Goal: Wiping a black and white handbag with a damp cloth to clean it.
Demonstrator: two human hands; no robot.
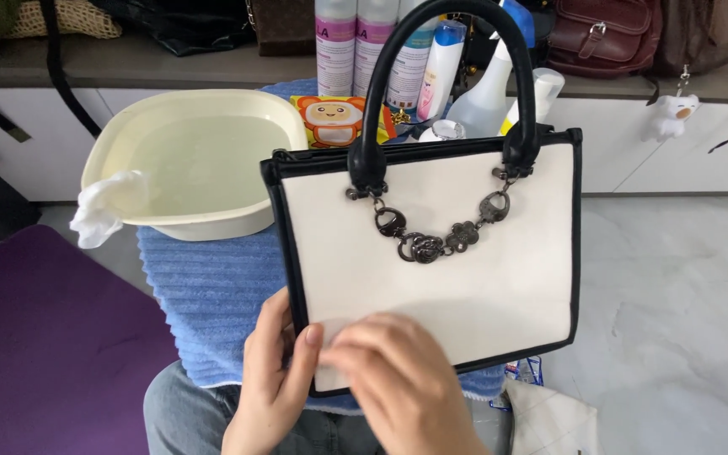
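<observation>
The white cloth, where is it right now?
In the head view, the white cloth hangs over the left rim of the cream basin, left of the handbag.

Support surface: a blue ribbed towel [212,295] spread over what I take to be a low stand.
On it I see a cream basin [191,160] of water at left and the upright white handbag [465,278] at right; pale marble floor [676,295] lies beyond.

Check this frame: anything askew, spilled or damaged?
Nothing spilled or damaged. Only oddity: a white cloth hangs over the rim of the water-filled basin, half outside. The cream handbag stands upright on the blue towel, left hand and right hand at its lower corner.
</observation>
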